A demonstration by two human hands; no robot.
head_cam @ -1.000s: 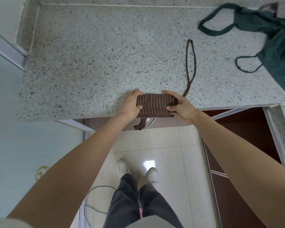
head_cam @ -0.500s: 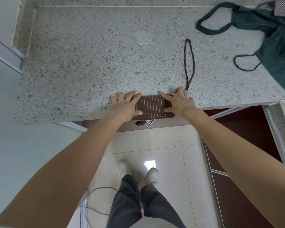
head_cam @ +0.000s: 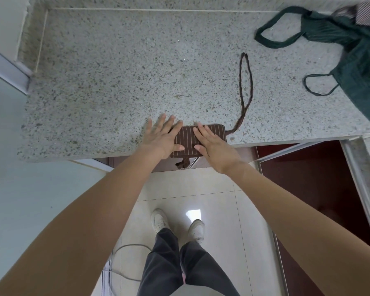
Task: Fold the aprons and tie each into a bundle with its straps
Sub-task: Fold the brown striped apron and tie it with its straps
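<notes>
Head view: brown striped apron (head_cam: 198, 142), folded into a small thick pad, sits at the counter (head_cam: 115, 71) front edge, lower centre of frame. Left hand (head_cam: 165, 136) and right hand (head_cam: 212, 144) lie flat on it, fingers straight, gripping nothing. Likely light, soft, springy cloth that unfolds if released; best pinned with one palm. The thin limp strap (head_cam: 246, 82) loops toward upper right; take hold there. Another strap end (head_cam: 183, 163) dangles below the edge. Green apron (head_cam: 355, 52) lies crumpled, upper right. The counter is speckled stone.

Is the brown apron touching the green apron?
Apart. The head view shows bare countertop between the brown apron, folded near the counter's front edge, and the green apron at the far right.
</notes>
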